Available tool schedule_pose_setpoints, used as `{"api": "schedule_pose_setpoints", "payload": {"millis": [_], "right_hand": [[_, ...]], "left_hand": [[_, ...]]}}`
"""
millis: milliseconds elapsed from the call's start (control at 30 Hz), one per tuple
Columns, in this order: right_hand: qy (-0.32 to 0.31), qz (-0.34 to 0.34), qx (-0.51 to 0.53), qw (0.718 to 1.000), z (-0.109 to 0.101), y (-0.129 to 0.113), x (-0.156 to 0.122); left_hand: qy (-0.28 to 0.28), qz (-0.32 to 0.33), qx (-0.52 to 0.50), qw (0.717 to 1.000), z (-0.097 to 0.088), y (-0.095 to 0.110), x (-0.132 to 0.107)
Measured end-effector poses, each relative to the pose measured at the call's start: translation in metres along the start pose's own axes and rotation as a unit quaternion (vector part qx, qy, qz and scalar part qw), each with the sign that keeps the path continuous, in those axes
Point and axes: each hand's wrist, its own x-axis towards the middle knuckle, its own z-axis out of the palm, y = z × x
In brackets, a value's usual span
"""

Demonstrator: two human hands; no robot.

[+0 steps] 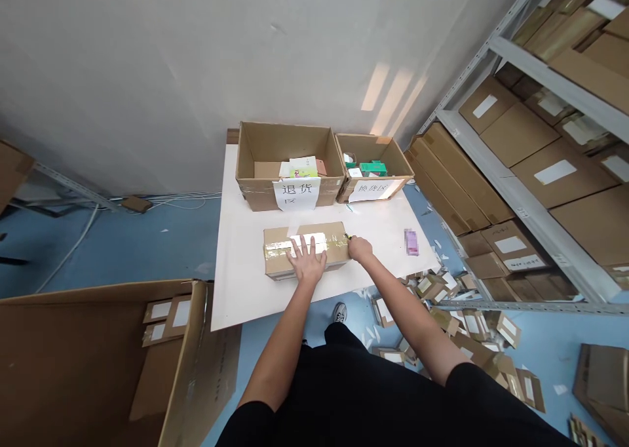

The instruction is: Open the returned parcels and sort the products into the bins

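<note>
A taped cardboard box point(280, 260) with a white label lies lengthwise on the white table point(240, 283). Spread flat on its top, my left hand point(307, 261) presses over the label and tape, fingers apart. My right hand point(361, 249) is closed at the box's right end. From that fist pokes the tip of a small yellow and black tool, which looks like a box cutter point(348, 236), touching the box's edge where the tape runs. Most of the tool is hidden inside my fingers.
Behind the box stand two open cartons with paper signs, a larger one point(255, 194) and a smaller one point(346, 188), holding small packages. A purple item point(411, 242) lies at right. A big open carton point(196, 342) stands at left, shelving point(550, 60) at right, boxes strewn below.
</note>
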Motion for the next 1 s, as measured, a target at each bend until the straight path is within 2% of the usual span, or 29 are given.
{"api": "schedule_pose_setpoints", "payload": {"millis": [133,233,533,1000], "right_hand": [[-0.029,-0.009,-0.015,0.999,-0.013,0.003,-0.002],[-0.038,-0.017,-0.016,0.999,-0.014,0.008,-0.008],[-0.028,-0.018,0.042,0.999,0.005,0.028,-0.026],[-0.036,-0.053,0.165,0.984,0.038,0.057,-0.03]], "left_hand": [[-0.001,-0.002,-0.013,1.0,0.0,0.001,0.0],[0.002,0.001,-0.022,1.0,-0.001,0.001,0.0],[-0.003,-0.002,-0.034,0.999,-0.002,0.002,0.0],[0.003,0.011,-0.023,1.0,0.0,-0.001,0.001]]}}
